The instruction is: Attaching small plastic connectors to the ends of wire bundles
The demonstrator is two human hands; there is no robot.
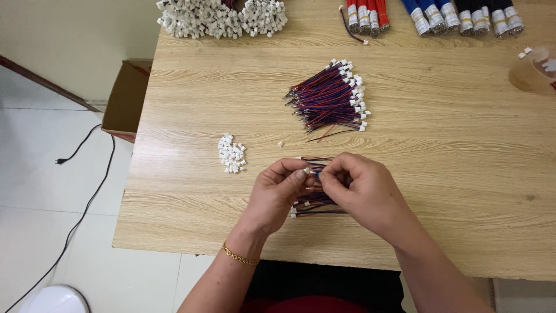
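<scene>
My left hand (278, 194) and my right hand (362, 188) meet over the wooden table (452, 174), fingertips pinched together on a small white connector (311, 171) with thin red, blue and black wires. Under my hands lies a loose bunch of the same short wires (313, 203). A small heap of white plastic connectors (231, 153) sits just left of my left hand, and one stray connector (280, 144) lies beside it. Farther back rests a bigger pile of finished wire leads with white plugs (333, 98).
Along the far edge lie a large mound of white connectors (223, 17) and bundled wires in red (366, 16), blue (431, 16) and black (489, 17). A clear plastic bag (536, 69) is at the right. A cardboard box (124, 98) and a black cable (87, 197) are on the floor, left.
</scene>
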